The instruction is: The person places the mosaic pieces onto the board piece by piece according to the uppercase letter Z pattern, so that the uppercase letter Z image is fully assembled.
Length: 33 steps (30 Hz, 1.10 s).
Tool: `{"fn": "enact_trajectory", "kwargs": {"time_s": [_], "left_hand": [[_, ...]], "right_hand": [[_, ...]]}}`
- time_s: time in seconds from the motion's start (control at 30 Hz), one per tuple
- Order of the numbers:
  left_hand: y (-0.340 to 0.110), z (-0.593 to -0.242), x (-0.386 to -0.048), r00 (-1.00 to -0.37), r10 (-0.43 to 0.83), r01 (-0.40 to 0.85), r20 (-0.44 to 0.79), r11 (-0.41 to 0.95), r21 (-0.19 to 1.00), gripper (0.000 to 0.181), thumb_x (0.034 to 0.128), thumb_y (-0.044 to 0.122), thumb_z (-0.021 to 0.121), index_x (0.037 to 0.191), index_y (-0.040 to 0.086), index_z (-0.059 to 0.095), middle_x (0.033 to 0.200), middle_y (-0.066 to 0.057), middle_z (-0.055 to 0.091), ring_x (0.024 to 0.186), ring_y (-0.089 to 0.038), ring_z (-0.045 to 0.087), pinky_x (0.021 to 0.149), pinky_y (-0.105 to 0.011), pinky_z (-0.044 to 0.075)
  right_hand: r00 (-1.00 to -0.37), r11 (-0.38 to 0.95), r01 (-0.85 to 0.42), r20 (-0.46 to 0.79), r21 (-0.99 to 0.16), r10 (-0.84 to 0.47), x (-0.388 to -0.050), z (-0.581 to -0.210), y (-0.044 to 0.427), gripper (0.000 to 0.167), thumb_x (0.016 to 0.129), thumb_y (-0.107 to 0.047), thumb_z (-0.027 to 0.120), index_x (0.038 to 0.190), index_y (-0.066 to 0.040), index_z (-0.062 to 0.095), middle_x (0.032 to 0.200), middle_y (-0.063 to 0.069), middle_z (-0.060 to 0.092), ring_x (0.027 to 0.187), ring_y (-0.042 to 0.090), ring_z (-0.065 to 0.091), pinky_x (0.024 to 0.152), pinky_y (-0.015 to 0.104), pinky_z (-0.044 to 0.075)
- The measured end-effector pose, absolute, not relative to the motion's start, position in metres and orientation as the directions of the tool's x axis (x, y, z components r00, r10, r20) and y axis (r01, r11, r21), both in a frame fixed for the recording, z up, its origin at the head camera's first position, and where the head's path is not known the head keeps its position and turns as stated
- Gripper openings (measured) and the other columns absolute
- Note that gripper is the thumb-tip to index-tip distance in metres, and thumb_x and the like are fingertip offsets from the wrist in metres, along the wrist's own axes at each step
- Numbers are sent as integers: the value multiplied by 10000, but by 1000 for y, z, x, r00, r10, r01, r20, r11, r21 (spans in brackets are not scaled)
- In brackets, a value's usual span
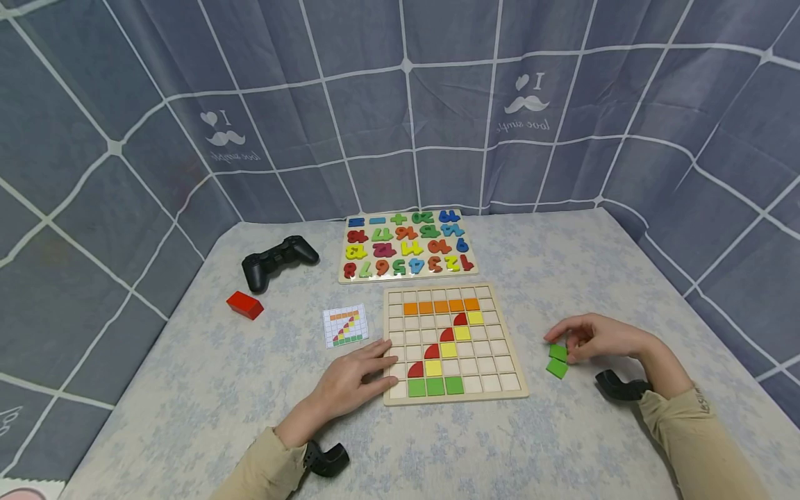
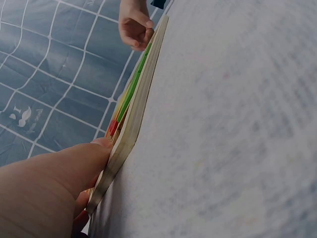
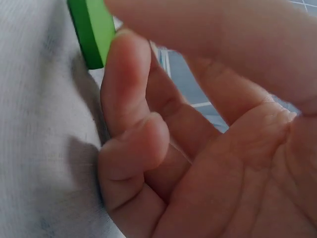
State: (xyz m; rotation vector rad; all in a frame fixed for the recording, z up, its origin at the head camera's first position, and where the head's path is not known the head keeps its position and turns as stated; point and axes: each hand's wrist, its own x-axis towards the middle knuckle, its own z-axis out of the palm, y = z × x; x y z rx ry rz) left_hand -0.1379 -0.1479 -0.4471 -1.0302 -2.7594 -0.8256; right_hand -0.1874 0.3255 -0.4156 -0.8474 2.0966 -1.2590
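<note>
My left hand point(image 1: 351, 378) rests its fairly straight fingers on the left edge of a wooden grid board point(image 1: 517, 382). The thumb point(image 2: 81, 161) lies over the board's rim in the left wrist view. Orange squares point(image 1: 440, 306), red quarter-circles point(image 1: 432, 352), yellow squares point(image 1: 448, 349) and green squares point(image 1: 434, 387) sit in the board's cells. To the right of the board, my right hand point(image 1: 603, 338) has curled fingers and pinches a green tile point(image 1: 558, 353). Another green tile point(image 1: 556, 369) lies against it on the table. In the right wrist view the thumb partly hides the green tile point(image 3: 94, 29).
A pattern card point(image 1: 346, 326) lies left of the board. Behind the board is a number puzzle point(image 1: 409, 245) with colourful pieces. A black game controller point(image 1: 279, 261) and a red block point(image 1: 245, 305) are at the left. A grid-patterned curtain point(image 1: 437, 104) encloses the table.
</note>
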Motion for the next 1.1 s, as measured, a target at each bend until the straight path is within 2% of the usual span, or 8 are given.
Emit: {"fn": "enact_trajectory", "kwargs": {"time_s": [0.23,0.43,0.67,0.8,0.97,1.1], "left_hand": [[-148,-447,-138,-772,581,626,256,626,466,439,903,422,606,1222,124,654,1380,-63,492,1301,-178,416,1015,-399,414],[-148,-447,-138,-772,580,626,259,625,466,432,900,412,614,1219,125,656,1380,-66,492,1298,-181,419,1016,-398,412],[-148,-447,-137,-771,580,628,263,625,463,432,901,418,611,1217,127,658,1377,-65,495,1297,-183,420,1014,-399,414],[-148,-447,-137,-770,582,629,260,626,461,437,906,430,599,1219,130,657,1381,-63,491,1302,-184,414,1016,-400,412],[-149,-447,-137,-770,583,629,260,623,466,435,904,426,603,1220,132,656,1382,-59,491,1302,-180,414,1021,-395,408],[-148,-447,-138,-771,584,627,255,624,467,435,904,423,604,1222,130,654,1383,-62,490,1303,-182,412,1024,-392,405]], "right_hand": [[-695,418,-282,-117,-863,-710,-188,-420,323,353,834,18,668,1169,94,588,839,152,604,671,146,546,551,274,493],[-722,462,-271,-139,-844,-678,-188,-420,319,355,812,-45,714,1128,79,610,870,119,608,639,125,518,541,265,481],[-792,564,-233,-182,-792,-583,-188,-417,312,193,840,-146,713,973,-20,656,735,10,556,609,83,471,527,252,423],[-812,558,-249,-144,-791,-566,-187,-414,302,167,864,-171,694,968,-46,657,773,8,610,649,95,532,578,254,464],[-801,485,-244,-107,-840,-589,-184,-407,273,200,865,-147,692,992,-7,625,841,69,644,727,189,606,636,277,514],[-760,446,-250,-111,-859,-641,-180,-405,244,159,864,-125,690,962,-16,628,855,69,656,741,205,619,634,262,519]]}}
